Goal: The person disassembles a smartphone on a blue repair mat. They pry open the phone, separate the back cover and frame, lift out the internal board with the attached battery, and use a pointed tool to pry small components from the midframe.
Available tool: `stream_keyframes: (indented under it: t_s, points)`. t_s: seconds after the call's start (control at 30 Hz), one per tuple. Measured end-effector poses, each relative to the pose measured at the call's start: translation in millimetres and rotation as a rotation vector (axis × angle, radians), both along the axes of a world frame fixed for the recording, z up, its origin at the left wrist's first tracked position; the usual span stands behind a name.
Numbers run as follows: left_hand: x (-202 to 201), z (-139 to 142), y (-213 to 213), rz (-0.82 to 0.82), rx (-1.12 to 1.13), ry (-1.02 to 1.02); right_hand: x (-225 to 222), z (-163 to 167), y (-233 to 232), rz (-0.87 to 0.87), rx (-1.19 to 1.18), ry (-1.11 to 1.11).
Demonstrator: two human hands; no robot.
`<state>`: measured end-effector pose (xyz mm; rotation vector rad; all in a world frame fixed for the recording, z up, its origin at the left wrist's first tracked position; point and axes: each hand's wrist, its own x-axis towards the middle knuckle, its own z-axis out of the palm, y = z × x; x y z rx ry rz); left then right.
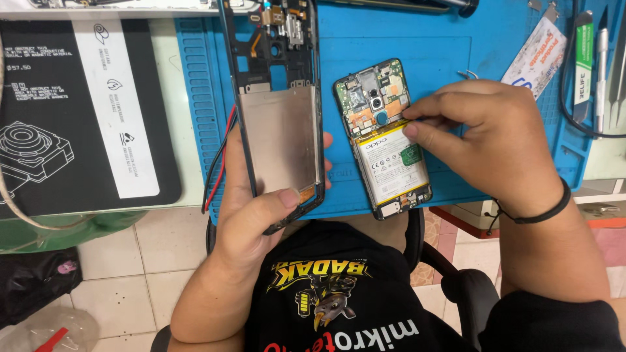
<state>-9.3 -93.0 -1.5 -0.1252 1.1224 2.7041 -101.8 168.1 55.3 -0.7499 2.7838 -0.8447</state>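
Head view, contents by size:

- Blue work mat (456, 52): covers the right part of the bench and carries the phone parts.
- Black printed pad (85, 111): at the mat's left edge.
- Phone frame with metal plate (279, 133): tilted up over the mat's front left corner, with red and black wires trailing beside it.
- Left hand (251, 218): fingers wrapped behind the frame, thumb pressed on its lower edge.
- Open phone body (383, 138): flat near the mat's front edge, white battery and circuit board exposed.
- Right hand (479, 133): thumb and forefinger pressed together at the battery's top edge; what they pinch cannot be made out.
- Handling note: light fingertip pressure likely suits this, keeping the body flat.
- Tweezers and tools (603, 58): at the mat's right edge.
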Motion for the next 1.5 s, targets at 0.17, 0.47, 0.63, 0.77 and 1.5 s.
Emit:
stream_keyframes:
  t_s: [0.17,0.47,0.63,0.77,1.5]
  points:
    - [1,-3,0,-0.01,0.013,0.0,-14,-3,-1,-0.083,-0.005,-0.214]
    - [3,-3,-4,-0.02,0.012,-0.005,-39,1,-8,-0.091,0.279,-0.453]
    - [2,-6,-5,-0.031,0.015,0.026,-26,1,-8,0.029,0.086,-0.296]
    - [3,-5,-6,-0.042,0.004,0.029,-13,-2,-7,0.023,0.056,-0.166]
    - [-14,10,24,-0.05,-0.018,0.207,-8,-2,-4,-0.086,-0.554,-0.528]
